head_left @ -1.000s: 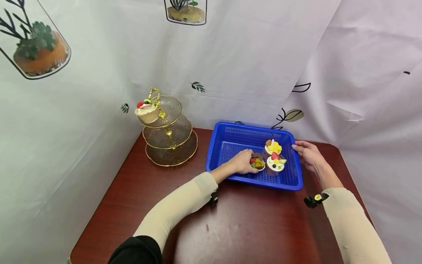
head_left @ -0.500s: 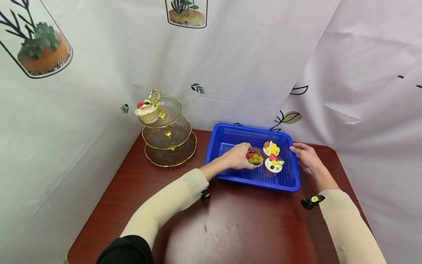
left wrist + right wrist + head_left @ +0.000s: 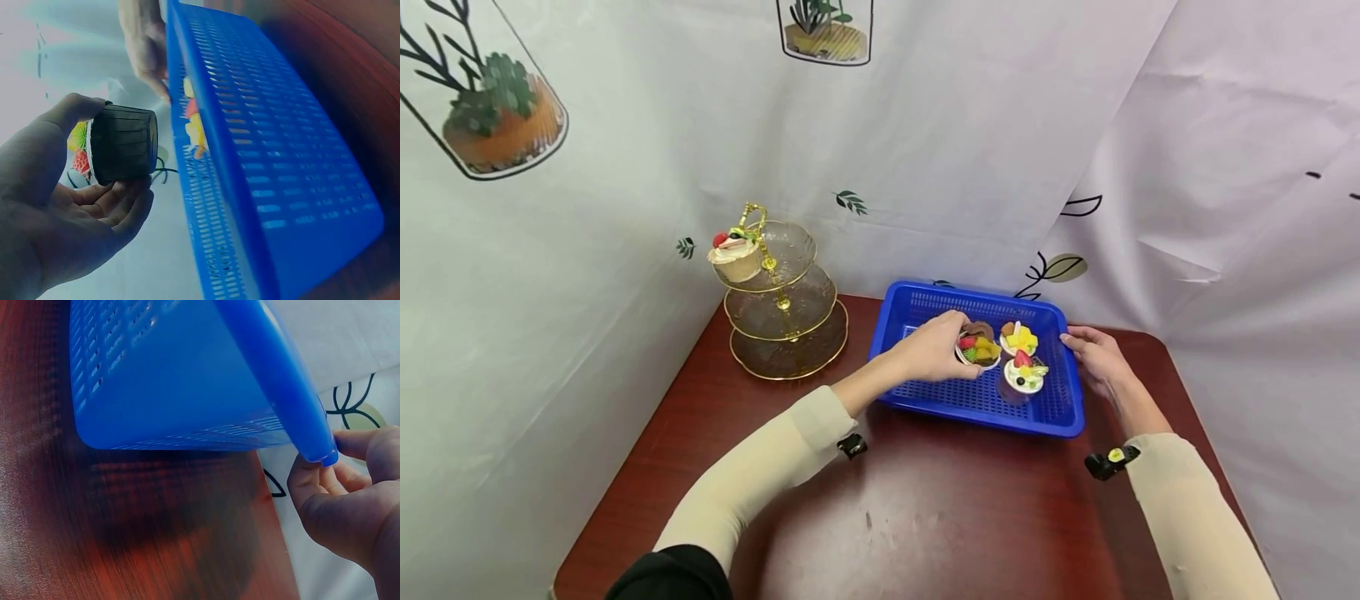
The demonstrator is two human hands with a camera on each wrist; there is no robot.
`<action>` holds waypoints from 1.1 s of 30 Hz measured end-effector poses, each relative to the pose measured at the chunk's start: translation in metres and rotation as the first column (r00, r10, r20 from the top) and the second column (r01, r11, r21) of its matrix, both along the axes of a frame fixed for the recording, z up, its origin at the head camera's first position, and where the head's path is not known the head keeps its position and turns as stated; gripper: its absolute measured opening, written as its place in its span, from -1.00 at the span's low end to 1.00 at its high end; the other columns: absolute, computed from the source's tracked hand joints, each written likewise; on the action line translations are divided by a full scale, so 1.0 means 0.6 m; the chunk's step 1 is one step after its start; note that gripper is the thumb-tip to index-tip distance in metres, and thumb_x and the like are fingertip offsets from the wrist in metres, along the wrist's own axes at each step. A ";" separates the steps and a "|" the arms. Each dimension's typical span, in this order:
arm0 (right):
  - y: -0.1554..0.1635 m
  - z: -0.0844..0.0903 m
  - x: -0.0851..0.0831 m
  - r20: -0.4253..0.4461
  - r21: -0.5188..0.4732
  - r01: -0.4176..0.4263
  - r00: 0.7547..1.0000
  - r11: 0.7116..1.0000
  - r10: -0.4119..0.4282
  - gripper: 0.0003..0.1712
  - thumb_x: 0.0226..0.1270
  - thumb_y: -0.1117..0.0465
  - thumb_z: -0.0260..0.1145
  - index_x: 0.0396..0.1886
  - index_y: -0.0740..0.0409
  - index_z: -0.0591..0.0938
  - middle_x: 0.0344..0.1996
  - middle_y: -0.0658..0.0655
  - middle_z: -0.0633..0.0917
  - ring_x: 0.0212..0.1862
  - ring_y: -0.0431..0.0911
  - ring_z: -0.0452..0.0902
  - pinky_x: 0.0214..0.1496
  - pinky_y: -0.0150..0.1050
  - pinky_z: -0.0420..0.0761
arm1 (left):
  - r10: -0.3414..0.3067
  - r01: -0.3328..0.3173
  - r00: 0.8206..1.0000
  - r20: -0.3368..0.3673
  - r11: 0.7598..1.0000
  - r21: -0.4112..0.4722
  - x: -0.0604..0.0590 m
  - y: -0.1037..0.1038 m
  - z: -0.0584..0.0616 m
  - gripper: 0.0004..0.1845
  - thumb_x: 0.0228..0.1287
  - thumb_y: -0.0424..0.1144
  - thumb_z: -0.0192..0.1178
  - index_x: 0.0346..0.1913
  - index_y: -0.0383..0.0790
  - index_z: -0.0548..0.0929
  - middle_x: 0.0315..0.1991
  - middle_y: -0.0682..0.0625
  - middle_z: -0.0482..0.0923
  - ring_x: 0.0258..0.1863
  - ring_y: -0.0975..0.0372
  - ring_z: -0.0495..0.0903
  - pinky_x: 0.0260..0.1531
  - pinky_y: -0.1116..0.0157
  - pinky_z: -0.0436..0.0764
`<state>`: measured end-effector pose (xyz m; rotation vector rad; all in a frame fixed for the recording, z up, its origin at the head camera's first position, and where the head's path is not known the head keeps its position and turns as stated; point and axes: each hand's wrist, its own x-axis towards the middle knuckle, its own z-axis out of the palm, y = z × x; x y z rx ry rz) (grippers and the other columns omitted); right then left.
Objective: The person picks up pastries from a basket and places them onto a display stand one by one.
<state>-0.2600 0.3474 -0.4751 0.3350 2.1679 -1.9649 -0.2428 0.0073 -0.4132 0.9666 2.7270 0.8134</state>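
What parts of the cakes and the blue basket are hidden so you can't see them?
- Chocolate cupcake: the left hand hides its cup in the head view; the left wrist view shows the dark cup but little of the topping.
- Two cupcakes in the blue basket: the left wrist view shows only bits through the wall slots.
- Basket inside: the right wrist view shows only the outside.
- Right hand: its thumb is hidden in the head view.
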 end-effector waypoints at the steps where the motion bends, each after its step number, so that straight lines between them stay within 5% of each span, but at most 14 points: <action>1: 0.001 -0.001 0.000 -0.004 0.005 0.001 1.000 1.000 -0.001 -0.35 0.67 0.16 0.21 0.54 0.41 0.26 -0.27 -0.14 0.73 -0.24 -0.26 0.68 -0.23 -0.29 0.75 | -0.002 0.002 1.000 -0.006 1.000 0.008 0.003 0.000 0.002 -0.25 0.26 0.18 0.46 0.30 -0.25 0.48 0.04 0.02 0.50 -0.08 0.26 0.52 -0.11 0.41 0.60; 14: 0.000 -0.003 -0.001 -0.009 0.019 0.001 1.000 1.000 -0.001 -0.32 0.68 0.15 0.20 0.56 0.43 0.23 -0.25 -0.14 0.72 -0.21 -0.26 0.69 -0.19 -0.30 0.75 | 0.008 -0.002 0.997 -0.072 0.996 0.089 0.031 -0.009 0.015 -0.25 0.23 0.17 0.48 0.29 -0.22 0.49 0.08 0.03 0.51 -0.03 0.27 0.53 -0.01 0.37 0.60; 33: -0.005 0.010 0.002 0.014 0.001 0.016 1.000 1.000 -0.016 -0.40 0.68 0.19 0.18 0.51 0.40 0.29 -0.24 -0.11 0.72 -0.22 -0.23 0.69 -0.20 -0.27 0.75 | 0.095 -0.074 0.992 -0.084 0.971 0.226 0.033 -0.030 -0.017 -0.26 0.20 0.14 0.54 0.28 -0.23 0.52 0.09 -0.01 0.55 0.01 0.21 0.58 0.03 0.27 0.64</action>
